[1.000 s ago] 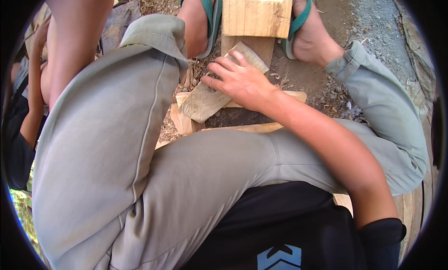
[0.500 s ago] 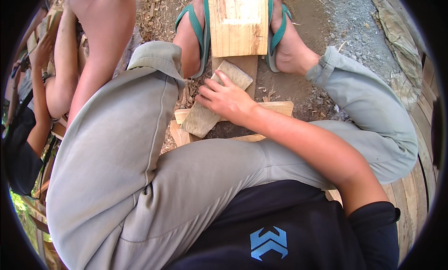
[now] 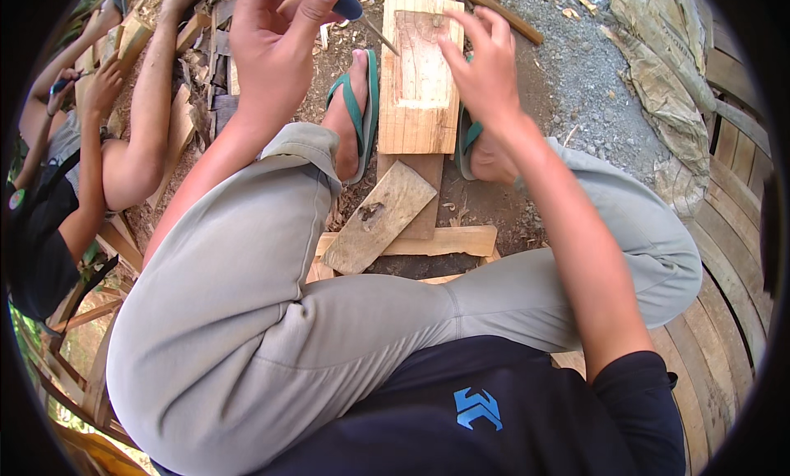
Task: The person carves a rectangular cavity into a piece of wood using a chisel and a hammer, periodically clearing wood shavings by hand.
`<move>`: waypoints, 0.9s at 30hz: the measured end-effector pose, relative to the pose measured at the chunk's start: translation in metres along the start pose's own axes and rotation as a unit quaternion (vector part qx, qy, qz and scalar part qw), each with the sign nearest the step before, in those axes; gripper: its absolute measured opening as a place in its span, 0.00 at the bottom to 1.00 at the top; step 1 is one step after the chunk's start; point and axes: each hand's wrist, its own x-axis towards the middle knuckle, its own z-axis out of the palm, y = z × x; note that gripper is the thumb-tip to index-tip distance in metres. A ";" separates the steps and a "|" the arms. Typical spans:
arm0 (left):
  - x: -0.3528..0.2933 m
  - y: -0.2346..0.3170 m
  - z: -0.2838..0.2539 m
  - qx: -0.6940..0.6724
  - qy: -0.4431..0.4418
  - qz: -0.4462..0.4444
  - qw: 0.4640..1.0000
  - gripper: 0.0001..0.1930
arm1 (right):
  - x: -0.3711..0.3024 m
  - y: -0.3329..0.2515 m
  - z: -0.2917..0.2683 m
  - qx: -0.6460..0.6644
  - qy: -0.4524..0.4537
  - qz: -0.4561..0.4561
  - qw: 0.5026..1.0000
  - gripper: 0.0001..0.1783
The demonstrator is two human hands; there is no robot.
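Note:
A pale wooden block (image 3: 418, 131) stands between my sandalled feet, a shallow rectangular recess cut into its top. Up at the left, my left hand (image 3: 284, 40) is closed round a blue-handled chisel (image 3: 336, 2), whose thin metal shaft slants down to the block's left edge. Over the block's right edge hovers my right hand (image 3: 487, 65), empty, thumb and fingers apart. Nearer to me, a weathered wooden slab (image 3: 380, 221) lies tilted across a plank (image 3: 424, 198) and a wooden crosspiece (image 3: 461, 241), touched by neither hand.
At the left sits another person (image 3: 82, 155), holding a small tool, among wood offcuts (image 3: 181, 122). A wooden stick (image 3: 494, 11) lies beyond the block. Grey gravel (image 3: 584, 81) and a crumpled sack (image 3: 658, 106) are on the right, near curved wooden slats (image 3: 724, 246).
My right hand has let go of the weathered slab and risen to the block's right edge. The chisel in my left hand has come into view. The whole scene sits lower in the picture.

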 end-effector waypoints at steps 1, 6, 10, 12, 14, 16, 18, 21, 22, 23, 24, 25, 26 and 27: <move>0.001 0.001 0.000 0.003 0.002 0.006 1.000 0.20 | 0.021 0.008 0.010 -0.005 -0.005 -0.036 0.999 0.28; 0.001 -0.004 -0.013 -0.019 0.003 0.026 0.999 0.20 | 0.085 0.019 0.039 0.013 -0.288 0.008 0.958 0.32; 0.002 0.001 -0.020 0.067 -0.034 0.033 0.997 0.20 | 0.051 0.027 0.052 0.001 -0.220 -0.088 0.972 0.37; -0.002 0.003 -0.019 0.067 -0.038 0.013 0.997 0.20 | 0.037 0.020 0.047 -0.017 -0.214 -0.064 0.975 0.38; -0.006 0.000 -0.016 0.046 -0.053 0.000 0.998 0.19 | 0.028 0.016 0.045 -0.034 -0.207 -0.040 0.977 0.38; -0.008 0.001 -0.010 0.034 -0.064 -0.007 0.997 0.18 | 0.030 0.018 0.043 -0.028 -0.207 -0.044 0.977 0.35; -0.006 0.000 -0.007 0.036 -0.092 -0.017 0.995 0.21 | 0.037 0.018 0.037 -0.027 -0.235 -0.028 0.971 0.35; 0.000 0.003 0.000 0.064 -0.107 -0.036 0.992 0.21 | 0.075 0.032 0.022 0.015 -0.409 -0.036 0.912 0.36; 0.003 0.004 0.000 0.063 -0.110 -0.035 0.991 0.21 | 0.086 0.034 0.012 0.030 -0.463 -0.054 0.884 0.37; 0.008 0.006 0.001 0.062 -0.113 -0.034 0.991 0.20 | 0.100 0.040 -0.003 0.017 -0.493 -0.105 0.864 0.39; 0.017 0.008 0.004 0.059 -0.117 -0.028 0.991 0.20 | 0.112 0.046 -0.024 -0.051 -0.455 -0.185 0.870 0.41; 0.024 0.013 0.007 0.095 -0.125 -0.022 0.987 0.20 | 0.130 0.050 -0.052 -0.145 -0.448 -0.242 0.848 0.40; 0.032 0.018 0.010 0.114 -0.144 -0.018 0.983 0.20 | 0.145 0.051 -0.084 -0.236 -0.441 -0.293 0.815 0.39; 0.037 0.021 0.010 0.133 -0.158 -0.024 0.978 0.20 | 0.158 0.058 -0.106 -0.254 -0.424 -0.328 0.805 0.38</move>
